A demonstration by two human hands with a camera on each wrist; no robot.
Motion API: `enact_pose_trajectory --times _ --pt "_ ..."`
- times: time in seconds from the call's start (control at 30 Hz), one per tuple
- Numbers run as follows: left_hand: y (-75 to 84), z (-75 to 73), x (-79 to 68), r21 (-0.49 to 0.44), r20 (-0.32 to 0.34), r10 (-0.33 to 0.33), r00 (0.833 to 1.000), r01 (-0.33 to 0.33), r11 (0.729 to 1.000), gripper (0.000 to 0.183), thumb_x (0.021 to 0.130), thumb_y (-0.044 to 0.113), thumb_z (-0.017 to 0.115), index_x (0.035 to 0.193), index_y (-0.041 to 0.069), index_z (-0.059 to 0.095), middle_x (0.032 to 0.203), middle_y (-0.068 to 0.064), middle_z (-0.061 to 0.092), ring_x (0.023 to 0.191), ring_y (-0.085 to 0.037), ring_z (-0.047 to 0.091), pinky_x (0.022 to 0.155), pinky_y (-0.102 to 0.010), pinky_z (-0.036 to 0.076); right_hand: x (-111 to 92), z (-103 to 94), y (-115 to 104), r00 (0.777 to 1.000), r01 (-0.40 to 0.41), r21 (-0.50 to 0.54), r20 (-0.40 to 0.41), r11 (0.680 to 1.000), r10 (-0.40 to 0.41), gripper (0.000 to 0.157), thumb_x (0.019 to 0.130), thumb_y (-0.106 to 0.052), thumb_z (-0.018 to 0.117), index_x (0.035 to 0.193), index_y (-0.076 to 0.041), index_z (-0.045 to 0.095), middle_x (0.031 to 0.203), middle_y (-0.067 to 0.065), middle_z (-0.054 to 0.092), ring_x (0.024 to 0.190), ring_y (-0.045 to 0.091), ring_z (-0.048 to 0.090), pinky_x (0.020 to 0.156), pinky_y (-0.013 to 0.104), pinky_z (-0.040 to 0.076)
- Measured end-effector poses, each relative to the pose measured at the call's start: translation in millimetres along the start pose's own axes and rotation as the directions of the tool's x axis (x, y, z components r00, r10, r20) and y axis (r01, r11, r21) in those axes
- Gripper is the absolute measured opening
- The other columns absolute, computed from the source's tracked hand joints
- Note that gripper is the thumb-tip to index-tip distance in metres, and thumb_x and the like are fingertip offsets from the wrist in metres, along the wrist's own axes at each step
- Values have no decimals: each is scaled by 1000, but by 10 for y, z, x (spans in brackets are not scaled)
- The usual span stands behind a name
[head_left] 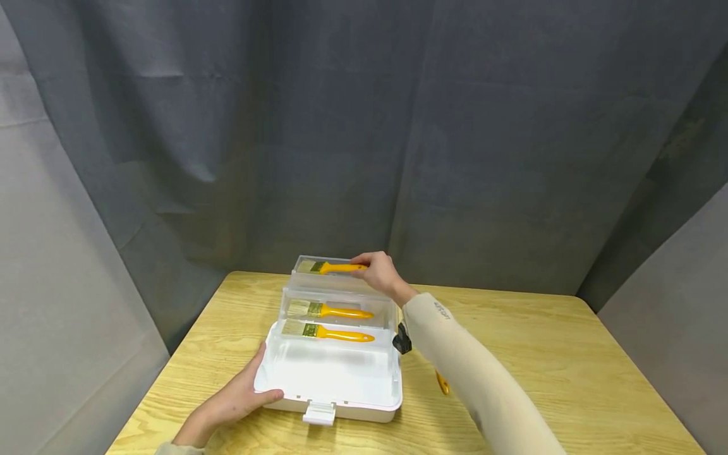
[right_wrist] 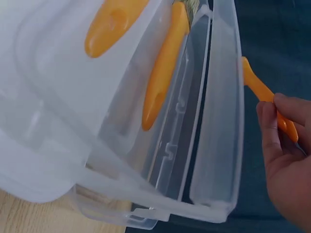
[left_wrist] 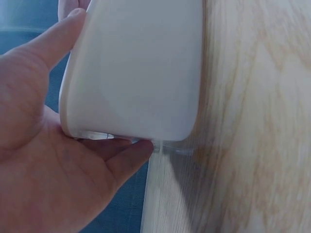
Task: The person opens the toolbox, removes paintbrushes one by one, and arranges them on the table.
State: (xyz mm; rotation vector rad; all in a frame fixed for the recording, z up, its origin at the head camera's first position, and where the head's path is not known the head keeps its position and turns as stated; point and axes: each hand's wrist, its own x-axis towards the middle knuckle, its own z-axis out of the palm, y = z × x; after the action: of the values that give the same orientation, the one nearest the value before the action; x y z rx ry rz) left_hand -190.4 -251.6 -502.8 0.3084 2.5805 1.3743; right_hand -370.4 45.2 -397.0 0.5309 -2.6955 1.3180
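A white storage box [head_left: 330, 376] with tiered clear trays stands unfolded on the table. My left hand [head_left: 243, 393] grips its left end, thumb at the front rim; in the left wrist view the fingers [left_wrist: 129, 160] curl round the end wall. At the top tray [head_left: 300, 258], my right hand [head_left: 380, 273] pinches the yellow handle of a paintbrush [head_left: 335, 268], its pale bristles pointing left over the tray. A second paintbrush [head_left: 344, 312] lies in the middle tray and a third [head_left: 341, 335] in the lower one, handles to the right.
A white latch [head_left: 320, 413] hangs at the box's front. Part of another yellow handle [head_left: 442, 383] shows on the wooden table [head_left: 546, 360] beside my right sleeve, which hides the rest. A grey curtain [head_left: 489, 158] hangs behind the table.
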Motion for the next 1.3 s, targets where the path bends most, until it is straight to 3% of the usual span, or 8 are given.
enact_pose_trajectory --times 0.33,0.6,0.83,0.97,1.13,1.3 --pt "13 -44 -9 6 -2 -15 1000 15 1000 111 81 37 74 149 -4 -4 154 -26 -3 139 -41 3 109 -55 7 -163 -361 18 998 -55 213 -9 976 58 31 86 -8 69 117 -4 68 113 10 66 92 23 63 81 40 52" --pt "10 -65 -4 -19 2 0 1000 0 1000 109 82 34 74 148 -4 -5 154 -26 -5 140 -40 1 109 -55 5 -395 -772 196 990 -130 364 1 922 139 36 87 -9 68 123 -3 63 121 14 60 102 25 62 86 36 51" --pt "-5 -84 -5 -2 2 -12 1000 12 1000 111 82 35 74 148 -5 -5 154 -26 -4 139 -41 2 108 -56 6 -671 -1157 403 991 -130 500 38 856 129 42 89 -5 65 128 6 55 127 21 54 109 31 60 88 35 49" --pt "-23 -97 -13 5 -4 -21 1000 21 1000 112 81 38 74 148 -5 -6 154 -26 -4 139 -41 2 108 -55 6 -822 -1327 553 991 -134 545 52 828 126 46 88 -4 65 130 10 51 129 23 52 104 27 62 87 34 49" --pt "-31 -81 -10 -15 -1 -13 1000 13 1000 113 81 37 74 148 -5 -7 154 -25 -4 140 -39 2 109 -54 5 -1037 -1534 793 989 -147 640 71 754 133 49 88 0 64 132 14 45 124 17 54 99 19 65 87 31 49" --pt "0 -80 -14 -15 -3 -15 1000 15 1000 112 82 36 74 148 -5 -6 154 -26 -3 139 -41 3 108 -55 6 -1251 -1737 1114 986 -167 722 105 671 133 36 89 5 60 125 6 57 113 8 61 99 18 65 87 29 49"
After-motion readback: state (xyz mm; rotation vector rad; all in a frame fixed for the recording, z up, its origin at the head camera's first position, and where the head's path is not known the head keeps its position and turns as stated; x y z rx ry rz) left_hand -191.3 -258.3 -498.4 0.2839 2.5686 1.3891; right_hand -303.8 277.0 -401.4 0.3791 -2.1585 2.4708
